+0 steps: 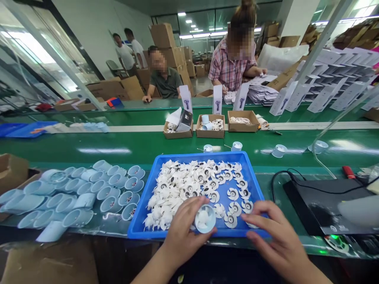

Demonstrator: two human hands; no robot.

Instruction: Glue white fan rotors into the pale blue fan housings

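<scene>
In my left hand [188, 223] is a light blue plastic cup-shaped housing [205, 219], its round mouth facing me and a white fan blade wheel visible inside. My right hand [274, 232] is over the right front corner of the blue tray [139, 215], fingers apart and partly curled, with nothing seen between them. Close to its fingertips lie white fan wheels [247, 206] with dark hubs. Many more white fan wheels [171, 197] are heaped on the tray's left side, while those on the right lie spread singly.
Light blue housings [79, 185] lie grouped left of the tray. Small cardboard boxes [210, 133] of parts and several blue housings [279, 150] stand on the green belt [142, 146]. A black device [322, 209] with cables is at right. Two people work opposite, beside stacked white boxes [319, 83].
</scene>
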